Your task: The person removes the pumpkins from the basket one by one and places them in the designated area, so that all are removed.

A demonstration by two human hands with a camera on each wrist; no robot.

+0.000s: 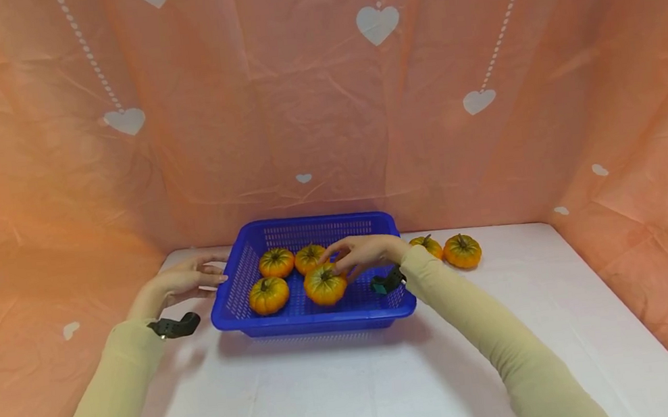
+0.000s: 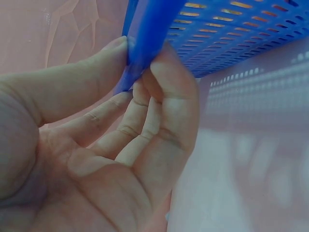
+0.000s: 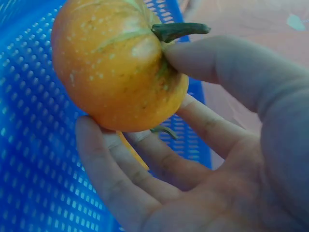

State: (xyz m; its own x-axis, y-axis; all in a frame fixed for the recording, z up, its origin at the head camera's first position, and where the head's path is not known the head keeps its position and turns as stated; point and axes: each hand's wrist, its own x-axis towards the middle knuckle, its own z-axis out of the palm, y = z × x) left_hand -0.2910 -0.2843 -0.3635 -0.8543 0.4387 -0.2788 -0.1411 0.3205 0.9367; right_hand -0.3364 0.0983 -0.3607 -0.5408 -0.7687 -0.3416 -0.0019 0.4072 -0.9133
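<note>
My right hand [image 1: 366, 253] grips a small orange pumpkin [image 1: 325, 286] over the basket's middle. In the right wrist view the thumb presses beside the green stem of this pumpkin [image 3: 116, 67], with the fingertips under its other side. My left hand [image 1: 189, 279] is at the left end of the blue plastic basket [image 1: 321, 318]. Seen from the left wrist, its thumb and curled forefinger pinch the basket's rim [image 2: 149, 34]. Three more pumpkins lie in the basket: one at back left [image 1: 276, 262], one at back middle [image 1: 308, 257] and one at front left [image 1: 268, 297].
Two pumpkins sit on the white table [image 1: 353, 390] right of the basket: one partly behind my right forearm [image 1: 427, 245], the other farther right [image 1: 462, 251]. A peach cloth with white hearts [image 1: 324, 114] hangs behind the table and along both sides.
</note>
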